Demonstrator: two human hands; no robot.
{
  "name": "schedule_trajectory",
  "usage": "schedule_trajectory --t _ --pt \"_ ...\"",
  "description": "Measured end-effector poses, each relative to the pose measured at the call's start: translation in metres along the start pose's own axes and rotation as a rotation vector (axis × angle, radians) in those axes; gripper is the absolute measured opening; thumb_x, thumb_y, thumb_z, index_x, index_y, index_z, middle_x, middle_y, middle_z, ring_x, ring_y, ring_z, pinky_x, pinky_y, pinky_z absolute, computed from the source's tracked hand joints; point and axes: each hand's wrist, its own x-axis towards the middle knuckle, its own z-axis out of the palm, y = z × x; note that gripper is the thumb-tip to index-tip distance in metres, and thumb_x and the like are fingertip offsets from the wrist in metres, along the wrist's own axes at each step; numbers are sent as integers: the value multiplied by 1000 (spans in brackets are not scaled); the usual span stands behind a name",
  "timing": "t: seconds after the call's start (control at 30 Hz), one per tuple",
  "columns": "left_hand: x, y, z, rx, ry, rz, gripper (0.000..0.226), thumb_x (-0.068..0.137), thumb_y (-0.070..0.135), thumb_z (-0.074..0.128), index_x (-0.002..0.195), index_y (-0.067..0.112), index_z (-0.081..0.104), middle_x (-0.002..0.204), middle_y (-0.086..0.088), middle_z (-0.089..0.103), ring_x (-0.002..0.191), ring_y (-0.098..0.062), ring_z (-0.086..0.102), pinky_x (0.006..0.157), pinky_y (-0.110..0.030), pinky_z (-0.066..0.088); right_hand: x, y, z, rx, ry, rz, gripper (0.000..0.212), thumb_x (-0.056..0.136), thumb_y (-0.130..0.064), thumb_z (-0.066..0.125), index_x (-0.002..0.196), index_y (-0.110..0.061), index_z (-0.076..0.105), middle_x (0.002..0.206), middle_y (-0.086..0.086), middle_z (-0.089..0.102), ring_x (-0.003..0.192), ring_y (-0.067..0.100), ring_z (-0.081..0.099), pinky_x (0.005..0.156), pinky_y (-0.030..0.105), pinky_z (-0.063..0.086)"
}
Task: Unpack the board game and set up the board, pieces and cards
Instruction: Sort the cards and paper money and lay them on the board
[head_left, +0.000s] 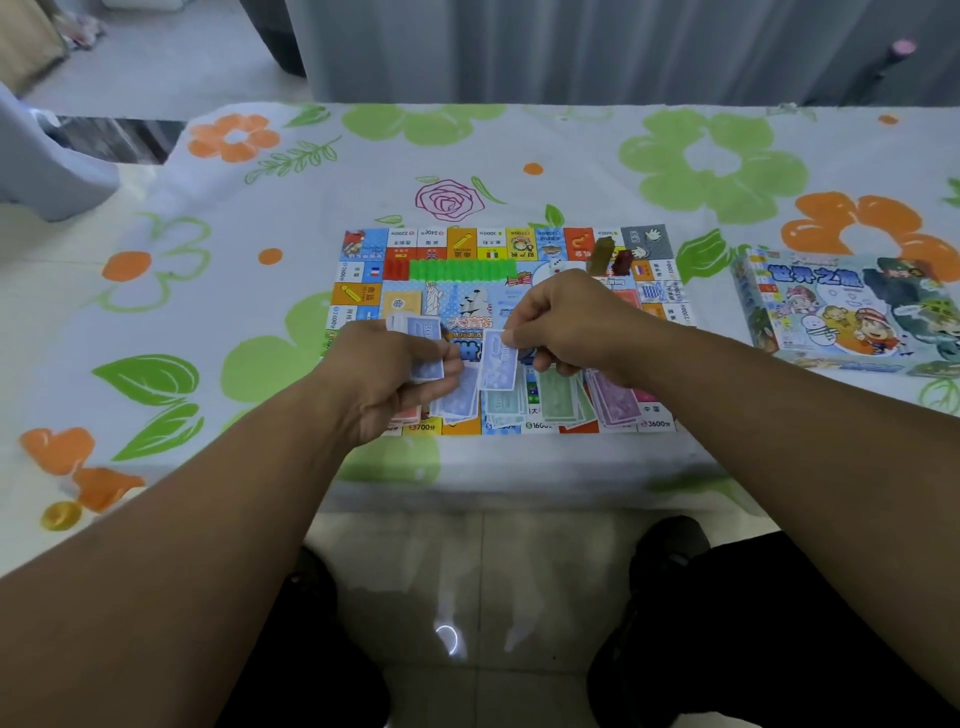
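The colourful game board (363, 275) lies flat on the table in front of me. My left hand (395, 379) grips a small stack of blue paper notes (423, 345) over the board's near left part. My right hand (571, 327) pinches a single blue note (498, 364) just to the right of that stack. Piles of blue, green and purple notes (561, 402) lie along the board's near edge. A row of green houses (462, 270) with red ones (396, 270) at its left end stands near the far edge. Two tokens (610, 257) stand at the far right corner.
The game box (841, 312) lies on the table to the right of the board. A flowered cloth (208, 312) covers the table. A yellow round object (61, 514) sits at the near left edge. My knees are below the table's front edge.
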Motion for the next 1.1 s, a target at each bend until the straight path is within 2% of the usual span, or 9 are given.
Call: schedule_trajectory --t 0.13,0.23,0.33,0.43,0.57,0.7,0.8,0.97,1.1 --pt "-2 2 -8 -18 13 4 21 94 -3 57 112 -12 64 98 -21 74 87 -30 74 67 -36 63 5 -5 17 -37 -33 -24 11 89 -10 75 90 0 71 60 1 67 48 9 62 44 23 42" --pt "-4 3 -12 -47 13 5 26 93 0 50 116 -6 61 94 -17 75 87 -29 75 74 -41 63 10 -7 31 -54 -38 -16 15 87 -10 76 92 3 71 66 9 67 44 10 59 43 22 41" --pt "-6 3 -16 -65 -16 -10 33 92 -1 42 120 -5 59 94 -17 75 83 -28 76 71 -40 64 15 -8 40 -82 -45 -12 15 87 -9 76 91 5 71 65 12 64 45 13 56 45 22 42" --pt "-6 2 -20 -74 -29 -19 35 92 -4 40 121 -5 58 97 -19 75 84 -29 76 68 -39 63 18 -7 44 -113 -34 -8 14 86 -9 78 88 4 72 72 12 66 56 15 59 52 26 45" --pt "-6 1 -21 -70 -37 -20 30 94 -8 42 118 -6 59 105 -22 73 90 -32 75 69 -40 64 19 -10 43 -110 5 -47 10 85 -3 76 90 5 72 87 14 70 70 14 62 62 27 46" --pt "-7 0 -20 -58 -59 -13 32 92 -14 51 121 -5 60 113 -22 71 89 -32 75 66 -39 63 15 -18 43 6 -5 -60 26 94 -20 70 94 6 68 81 12 66 53 17 49 45 23 37" --pt "-8 -2 -19 -38 -78 1 32 89 -16 57 118 -3 63 111 -19 73 91 -30 75 68 -38 63 12 -21 45 67 -41 -76 32 96 -27 67 98 5 66 81 10 67 48 13 50 43 24 35" --pt "-8 -3 -22 -25 -94 1 34 89 -14 60 119 3 64 105 -14 75 87 -28 76 65 -36 63 12 -25 46 41 -33 -99 17 91 -16 73 98 -1 69 80 7 68 49 11 53 45 24 40" --pt "-3 -4 -30 10 -6 -3 23 95 -5 56 116 0 63 101 -17 76 87 -28 75 71 -41 64 16 -22 42 38 -13 -24 15 91 -10 72 94 4 69 85 17 71 51 15 55 47 26 40"
